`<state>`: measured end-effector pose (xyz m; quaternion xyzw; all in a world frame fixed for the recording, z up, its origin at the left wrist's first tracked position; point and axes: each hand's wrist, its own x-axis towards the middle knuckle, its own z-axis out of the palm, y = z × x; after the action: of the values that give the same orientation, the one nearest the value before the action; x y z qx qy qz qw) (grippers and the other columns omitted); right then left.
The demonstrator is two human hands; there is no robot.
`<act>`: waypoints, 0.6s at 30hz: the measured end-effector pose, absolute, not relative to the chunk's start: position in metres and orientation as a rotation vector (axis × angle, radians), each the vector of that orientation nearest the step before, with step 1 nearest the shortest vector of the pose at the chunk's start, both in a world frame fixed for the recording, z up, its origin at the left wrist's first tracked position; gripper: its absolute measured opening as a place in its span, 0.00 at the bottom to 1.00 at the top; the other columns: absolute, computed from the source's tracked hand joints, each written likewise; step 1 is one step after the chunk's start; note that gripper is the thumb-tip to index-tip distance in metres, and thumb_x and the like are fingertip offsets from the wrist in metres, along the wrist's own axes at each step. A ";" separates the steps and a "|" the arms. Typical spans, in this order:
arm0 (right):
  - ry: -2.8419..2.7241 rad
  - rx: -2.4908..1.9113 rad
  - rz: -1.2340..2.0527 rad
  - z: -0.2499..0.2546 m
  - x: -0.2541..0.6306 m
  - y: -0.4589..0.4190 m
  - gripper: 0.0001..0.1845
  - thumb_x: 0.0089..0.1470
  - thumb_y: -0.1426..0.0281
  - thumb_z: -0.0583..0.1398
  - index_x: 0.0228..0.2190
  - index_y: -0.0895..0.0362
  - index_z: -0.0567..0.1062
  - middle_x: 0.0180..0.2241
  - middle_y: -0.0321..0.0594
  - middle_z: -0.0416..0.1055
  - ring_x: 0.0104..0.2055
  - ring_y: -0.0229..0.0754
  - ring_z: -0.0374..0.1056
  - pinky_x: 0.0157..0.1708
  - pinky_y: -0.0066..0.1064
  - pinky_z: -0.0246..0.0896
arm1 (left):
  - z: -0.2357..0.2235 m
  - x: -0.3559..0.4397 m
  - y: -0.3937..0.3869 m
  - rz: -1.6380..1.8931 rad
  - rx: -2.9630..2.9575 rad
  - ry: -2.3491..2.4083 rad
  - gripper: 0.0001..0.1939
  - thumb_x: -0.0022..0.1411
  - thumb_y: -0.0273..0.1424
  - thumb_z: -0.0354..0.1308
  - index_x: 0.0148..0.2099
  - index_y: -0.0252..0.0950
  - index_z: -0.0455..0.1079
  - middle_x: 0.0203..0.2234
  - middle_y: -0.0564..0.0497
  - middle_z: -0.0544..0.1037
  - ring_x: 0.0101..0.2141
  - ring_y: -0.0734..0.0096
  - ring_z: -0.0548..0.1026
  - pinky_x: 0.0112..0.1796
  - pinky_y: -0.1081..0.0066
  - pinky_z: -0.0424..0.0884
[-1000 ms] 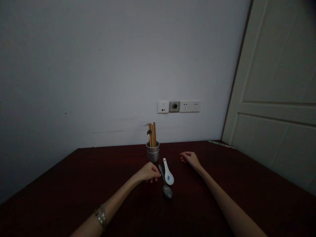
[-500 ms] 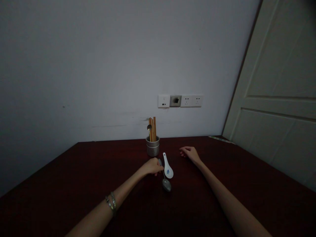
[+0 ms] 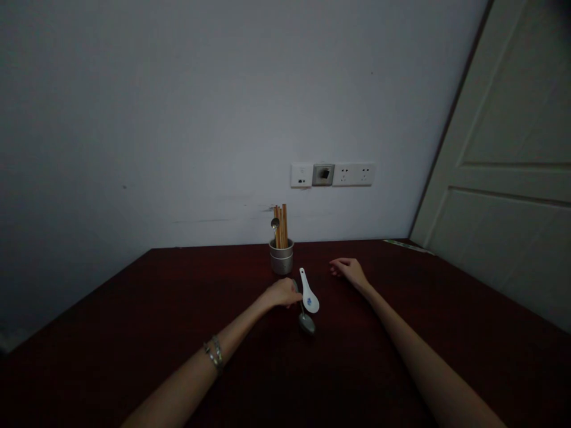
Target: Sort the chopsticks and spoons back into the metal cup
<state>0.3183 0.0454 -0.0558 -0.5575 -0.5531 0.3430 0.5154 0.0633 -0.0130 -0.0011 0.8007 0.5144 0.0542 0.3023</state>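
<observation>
My left hand point(image 3: 282, 293) is closed on the handle of a metal spoon point(image 3: 307, 323), whose bowl points toward me. Just right of that handle, a white soup spoon point(image 3: 311, 303) with a small blue mark lies on the dark red table point(image 3: 214, 267). My right hand point(image 3: 350, 272) rests on the table farther right, fingers loosely curled in, and I see nothing in it. Behind my left hand stands a grey metal utensil holder point(image 3: 281, 260). Several wooden chopsticks point(image 3: 284, 226) and a small metal spoon point(image 3: 275, 223) stick up out of it.
A pale wall point(image 3: 200, 131) rises at the table's back edge, with a row of sockets and switch plates point(image 3: 332, 175). A light panelled door point(image 3: 504, 178) is on the right. A thin flat strip point(image 3: 408, 245) lies at the back right edge.
The whole view has shifted slightly. My left hand still grips the metal spoon, whose bowl has moved a little away from me. My right hand stays in place.
</observation>
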 end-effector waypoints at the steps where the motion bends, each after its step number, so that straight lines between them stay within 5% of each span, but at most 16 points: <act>1: -1.332 -1.340 0.825 -0.056 0.319 0.046 0.12 0.42 0.66 0.57 0.25 0.62 0.75 0.20 0.41 0.72 0.20 0.36 0.67 0.19 0.23 0.59 | -0.002 0.064 -0.013 0.147 2.126 1.361 0.12 0.48 0.31 0.49 0.16 0.33 0.63 0.09 0.55 0.64 0.14 0.78 0.62 0.19 0.77 0.56; 18: -1.372 -1.380 0.786 -0.044 0.312 0.034 0.11 0.43 0.66 0.58 0.24 0.62 0.75 0.20 0.41 0.72 0.20 0.36 0.67 0.19 0.23 0.59 | -0.001 0.066 -0.021 0.297 2.058 1.480 0.13 0.45 0.34 0.54 0.14 0.33 0.62 0.09 0.53 0.64 0.16 0.76 0.65 0.18 0.77 0.58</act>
<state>0.3119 0.0339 -0.0440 -0.5701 -0.5668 0.3246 0.4984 0.0664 -0.0207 -0.0015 0.7716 0.5549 0.1112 0.2904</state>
